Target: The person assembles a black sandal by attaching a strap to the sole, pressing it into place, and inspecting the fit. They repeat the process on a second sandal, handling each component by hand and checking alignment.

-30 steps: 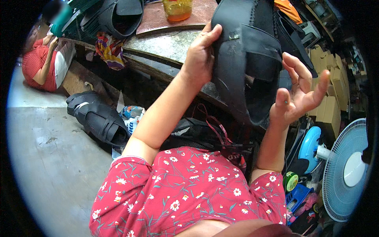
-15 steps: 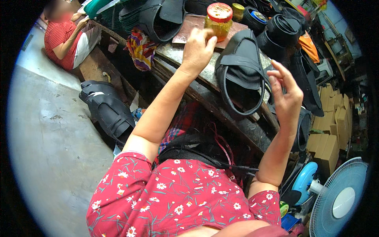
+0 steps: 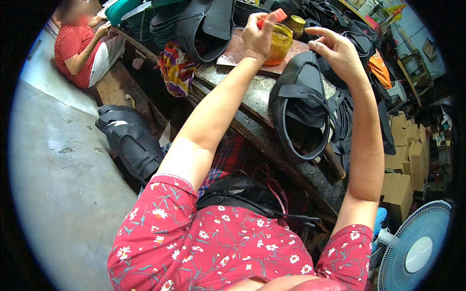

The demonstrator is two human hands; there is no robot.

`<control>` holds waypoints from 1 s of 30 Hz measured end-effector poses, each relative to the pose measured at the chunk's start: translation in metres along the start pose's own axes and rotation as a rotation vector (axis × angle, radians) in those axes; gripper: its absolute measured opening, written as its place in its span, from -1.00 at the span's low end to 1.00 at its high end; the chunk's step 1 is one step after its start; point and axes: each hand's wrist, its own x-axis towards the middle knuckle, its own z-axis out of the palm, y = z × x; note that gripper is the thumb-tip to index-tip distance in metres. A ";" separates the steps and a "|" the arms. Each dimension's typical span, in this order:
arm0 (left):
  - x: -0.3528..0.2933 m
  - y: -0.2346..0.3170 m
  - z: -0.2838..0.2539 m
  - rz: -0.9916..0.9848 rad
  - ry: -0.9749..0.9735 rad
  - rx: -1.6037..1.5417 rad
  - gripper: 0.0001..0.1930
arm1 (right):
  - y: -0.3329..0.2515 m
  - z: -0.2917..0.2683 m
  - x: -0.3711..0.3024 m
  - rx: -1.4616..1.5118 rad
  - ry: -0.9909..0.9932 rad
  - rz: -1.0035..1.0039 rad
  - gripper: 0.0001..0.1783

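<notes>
My left hand [image 3: 258,40] is closed on a red lid [image 3: 273,18], tilted beside and above the mouth of a glass jar. The jar [image 3: 279,48], with amber contents, stands uncovered on a reddish-brown board [image 3: 237,52]. My right hand [image 3: 337,52] hovers to the right of the jar, its fingers apart and nothing visible in them. Below it on the worktable lies a black sandal upper [image 3: 301,80] with a cross strap and a looped back edge; neither hand touches it.
Several black sandal pieces [image 3: 204,29] fill the table's far side, next to a small yellow-lidded jar [image 3: 295,24]. More black sandals [image 3: 130,138] lie at left. A person in red stripes [image 3: 80,53] sits at far left. Cardboard boxes [image 3: 397,191] and a fan [image 3: 417,252] stand right.
The red lid has come off the jar and is now in my left hand. My right hand has moved up and forward, from beside the sandal upper toward the jar.
</notes>
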 end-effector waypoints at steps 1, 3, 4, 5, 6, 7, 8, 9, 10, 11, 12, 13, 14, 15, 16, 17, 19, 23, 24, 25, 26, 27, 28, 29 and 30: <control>0.003 -0.001 0.005 -0.013 0.059 -0.021 -0.36 | -0.001 0.000 0.002 -0.068 -0.041 0.039 -0.55; 0.005 -0.001 0.013 -0.026 0.083 -0.236 -0.43 | -0.006 -0.003 0.006 -0.203 -0.158 -0.006 -0.51; 0.002 0.000 0.015 -0.004 0.044 -0.245 -0.44 | -0.010 -0.005 0.008 -0.275 -0.209 -0.039 -0.48; -0.002 0.001 0.017 0.020 0.004 -0.256 -0.46 | -0.013 -0.005 0.009 -0.285 -0.295 0.042 -0.45; -0.008 0.004 0.018 0.045 -0.037 -0.266 -0.47 | -0.017 -0.004 0.010 -0.287 -0.369 0.096 -0.41; -0.014 0.007 0.019 0.218 -0.044 -0.214 -0.48 | -0.020 -0.003 0.011 -0.265 -0.451 0.144 -0.38; -0.021 0.010 0.019 0.245 -0.090 -0.197 -0.47 | -0.023 -0.002 0.015 -0.351 -0.558 0.235 -0.43; -0.027 0.014 0.019 0.271 -0.135 -0.179 -0.47 | -0.026 0.002 0.015 -0.382 -0.624 0.307 -0.45; -0.031 0.018 0.019 0.295 -0.160 -0.141 -0.45 | -0.028 0.007 0.017 -0.421 -0.683 0.381 -0.46; -0.034 0.022 0.019 0.291 -0.197 -0.137 -0.44 | -0.029 0.010 0.018 -0.450 -0.747 0.448 -0.46; -0.035 0.025 0.019 0.289 -0.233 -0.133 -0.43 | -0.030 0.013 0.020 -0.502 -0.777 0.486 -0.42; -0.037 0.028 0.018 0.290 -0.260 -0.126 -0.42 | -0.031 0.015 0.022 -0.530 -0.793 0.522 -0.36; -0.037 0.030 0.018 0.294 -0.278 -0.111 -0.43 | -0.032 0.017 0.024 -0.558 -0.827 0.565 -0.33; -0.038 0.032 0.019 0.292 -0.289 -0.118 -0.43 | -0.033 0.017 0.025 -0.576 -0.858 0.605 -0.30; -0.039 0.033 0.019 0.291 -0.293 -0.120 -0.43 | -0.034 0.019 0.026 -0.596 -0.867 0.594 -0.27; -0.040 0.033 0.019 0.289 -0.297 -0.122 -0.44 | -0.035 0.019 0.026 -0.604 -0.872 0.580 -0.23; -0.041 0.033 0.021 0.307 -0.278 -0.109 -0.45 | -0.037 0.022 0.027 -0.645 -0.894 0.584 -0.21; -0.042 0.031 0.023 0.271 -0.265 -0.078 -0.48 | -0.037 0.019 0.025 -0.568 -0.844 0.569 -0.27; -0.040 0.030 0.022 0.277 -0.213 -0.094 -0.51 | -0.035 0.015 0.022 -0.503 -0.816 0.555 -0.30; -0.036 0.030 0.021 0.281 -0.161 -0.109 -0.53 | -0.034 0.011 0.023 -0.435 -0.749 0.551 -0.33; -0.032 0.029 0.019 0.285 -0.109 -0.124 -0.55 | -0.032 0.006 0.021 -0.353 -0.641 0.465 -0.35; -0.028 0.028 0.016 0.239 -0.137 -0.159 -0.64 | -0.030 0.001 0.018 -0.287 -0.519 0.375 -0.37; -0.025 0.027 0.012 0.146 -0.228 -0.270 -0.59 | -0.029 -0.002 0.014 -0.254 -0.408 0.296 -0.40; -0.022 0.026 0.009 0.052 -0.318 -0.381 -0.53 | -0.029 -0.004 0.011 -0.197 -0.427 0.255 -0.43; -0.019 0.025 0.007 0.022 -0.310 -0.423 -0.57 | -0.030 -0.005 0.007 -0.152 -0.434 0.219 -0.45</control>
